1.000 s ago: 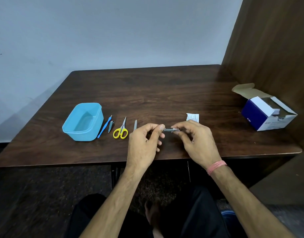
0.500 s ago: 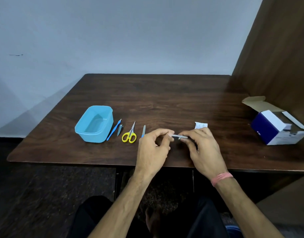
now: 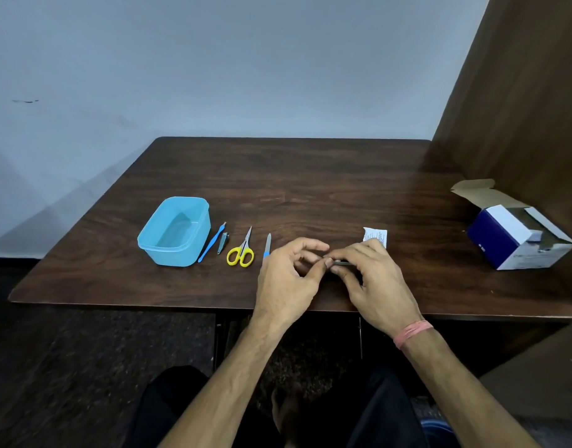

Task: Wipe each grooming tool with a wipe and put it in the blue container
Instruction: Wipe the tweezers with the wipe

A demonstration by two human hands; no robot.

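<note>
Setting: a dark wooden table stood against a pale wall, with a brown panel at 3 o'clock.
Container: the blue container sat at 9 o'clock of the hands, nothing visible inside it.
Waiting tools: a blue-handled pick, a nail clipper, yellow scissors and a nail file lay in a row between container and hands.
Left hand: fingers curled, fingertips pinching one end of a thin metal tool.
Right hand: curled over the tool's other end; whether a wipe lay under it could not be told.
Wipe supplies: a torn sachet lay at 12 o'clock of the right hand; an open box well apart at 3 o'clock.
Doing it well: likely steady one end and draw the wipe along the full length, turning the tool to reach both faces.
Care: the tool looked slim and slippery; a firm pinch would keep it from dropping.
</note>
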